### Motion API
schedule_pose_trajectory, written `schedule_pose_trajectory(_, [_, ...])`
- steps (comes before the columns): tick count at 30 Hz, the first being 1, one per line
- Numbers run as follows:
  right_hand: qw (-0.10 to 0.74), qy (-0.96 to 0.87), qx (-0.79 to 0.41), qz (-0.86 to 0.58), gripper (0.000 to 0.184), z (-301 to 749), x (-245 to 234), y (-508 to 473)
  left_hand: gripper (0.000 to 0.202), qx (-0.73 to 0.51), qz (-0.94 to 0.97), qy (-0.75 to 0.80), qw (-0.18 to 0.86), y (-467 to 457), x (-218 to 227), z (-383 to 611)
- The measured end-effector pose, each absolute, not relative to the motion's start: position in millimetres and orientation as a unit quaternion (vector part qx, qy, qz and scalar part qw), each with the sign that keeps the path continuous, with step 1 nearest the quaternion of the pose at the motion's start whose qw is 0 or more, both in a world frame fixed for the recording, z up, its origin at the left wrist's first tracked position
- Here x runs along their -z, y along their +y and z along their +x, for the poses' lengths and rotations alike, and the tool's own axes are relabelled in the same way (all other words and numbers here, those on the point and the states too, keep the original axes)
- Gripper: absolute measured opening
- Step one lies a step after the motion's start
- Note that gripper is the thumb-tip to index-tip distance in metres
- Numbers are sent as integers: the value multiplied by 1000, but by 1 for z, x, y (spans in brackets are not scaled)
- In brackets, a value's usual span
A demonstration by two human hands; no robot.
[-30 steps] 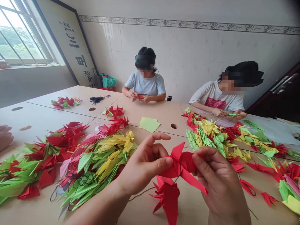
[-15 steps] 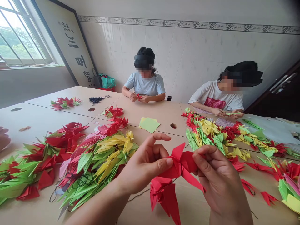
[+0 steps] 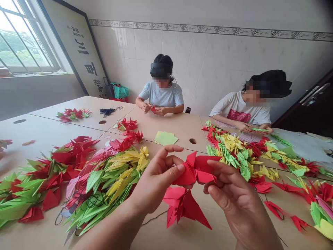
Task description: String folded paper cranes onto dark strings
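Note:
My left hand (image 3: pixel 156 178) pinches a red paper crane (image 3: pixel 196 168) between thumb and fingers, holding it above the table. My right hand (image 3: pixel 231 194) holds the same crane from the right, its fingers curled under the wing. Just below hangs a second red crane (image 3: pixel 183 206), close over the table; a thin dark thread (image 3: pixel 153 218) runs off to the left from under it. A heap of green, yellow, pink and red cranes (image 3: pixel 109 180) lies left of my left hand.
Another heap of coloured cranes (image 3: pixel 244 152) spreads across the right of the table (image 3: pixel 177 126). Yellow-green paper sheets (image 3: pixel 165 138) lie mid-table by a round hole (image 3: pixel 193 141). Two people sit opposite folding paper. A framed panel (image 3: pixel 78 48) leans on the wall.
Both hands have lifted and turned the red crane. My right hand has shifted lower under it. The hanging second crane has swung up and to the right.

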State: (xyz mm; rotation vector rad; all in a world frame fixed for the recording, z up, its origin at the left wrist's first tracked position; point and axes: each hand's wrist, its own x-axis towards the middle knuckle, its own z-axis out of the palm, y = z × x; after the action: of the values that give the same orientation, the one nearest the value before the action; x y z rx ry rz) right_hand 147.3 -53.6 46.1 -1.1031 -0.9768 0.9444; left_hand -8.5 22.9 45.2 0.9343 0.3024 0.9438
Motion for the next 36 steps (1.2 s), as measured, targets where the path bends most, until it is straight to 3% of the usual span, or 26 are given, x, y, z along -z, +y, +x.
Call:
schedule_pose_trajectory(4, [580, -468, -417, -520, 24, 152, -41, -52, 24, -423, 432, 158, 781, 20, -47, -10])
schedule_pose_trajectory(12, [640, -409, -418, -499, 17, 148, -41, -49, 28, -414, 492, 182, 744, 22, -44, -9])
schedule_pose_trajectory(15, [634, -416, -433, -488, 15, 146, -42, -50, 35, -412, 538, 192, 710, 22, -42, -7])
schedule_pose_trajectory(20, [599, -469, -451, -466, 10, 152, -44, -50, 24, -424, 514, 204, 717, 22, -42, -5])
schedule_pose_trajectory(29, [591, -473, -439, -484, 25, 145, -41, -48, 28, -405, 528, 219, 713, 21, -47, -4])
schedule_pose_trajectory(36, [591, -480, -403, -509, 17, 138, -36, -47, 30, -428, 497, 219, 723, 19, -44, -4])
